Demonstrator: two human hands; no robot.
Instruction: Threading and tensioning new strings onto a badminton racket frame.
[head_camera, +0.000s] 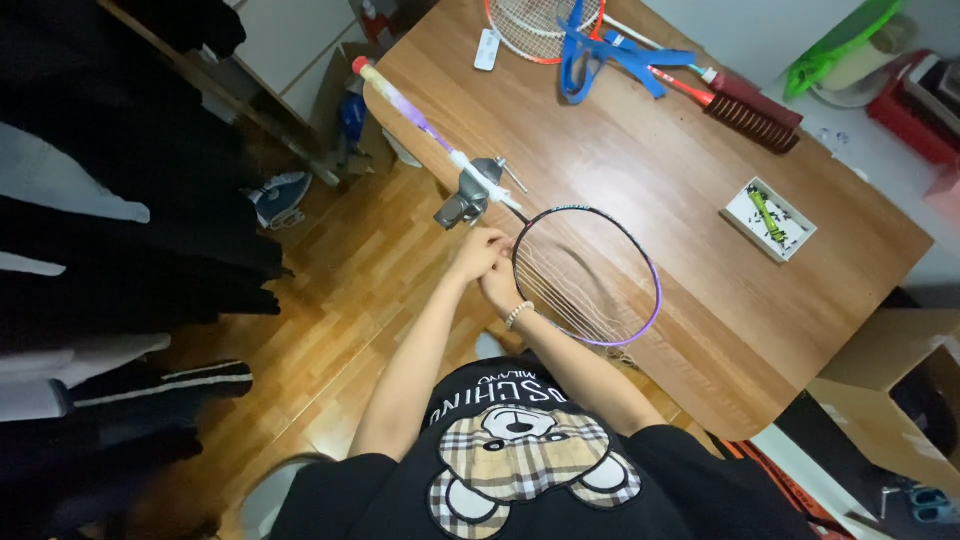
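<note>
A black and purple badminton racket (640, 255) lies over the near-left edge of a wooden table (640, 170). A grey clamp (468, 196) at the table's edge grips its shaft, and the purple and white handle (400, 100) points to the far left. Both my hands meet at the left side of the racket head, close to the throat. My left hand (478, 250) has its fingers pinched at the frame. My right hand (500, 287), with a bead bracelet on the wrist, lies just below it on the frame and the strings. The fingertips are too small to tell what they pinch.
At the table's far side lie a red and white racket (535, 30), blue straps (600, 55), a red brush (752, 108) and a small white slab (487, 48). A white tray (768, 218) holds a green tool. Dark clothes (110, 240) hang left; cardboard boxes (890, 400) stand right.
</note>
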